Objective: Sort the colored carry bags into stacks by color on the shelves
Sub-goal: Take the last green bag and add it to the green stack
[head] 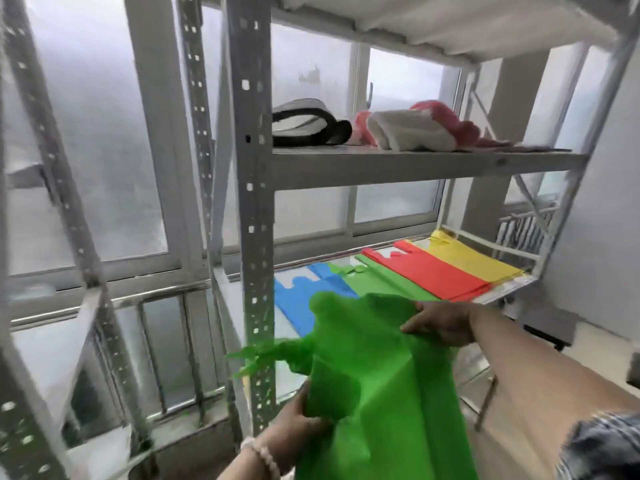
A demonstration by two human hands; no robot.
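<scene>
I hold a green carry bag (374,368) in front of the lower shelf (505,294). My left hand (294,420) grips its lower left edge, and my right hand (440,322) pinches its upper right edge. Flat on the lower shelf lie four stacks side by side: blue (298,299) at the left, then green (384,278), red (429,271) and yellow (471,258) at the right. The held bag covers the front of the blue and green stacks.
A grey perforated upright (252,202) stands just left of the bag. The shelf above (415,168) carries a black-and-white item (304,124) and folded white and pink cloth (415,131). Frosted windows lie behind; a second rack (52,168) is at the left.
</scene>
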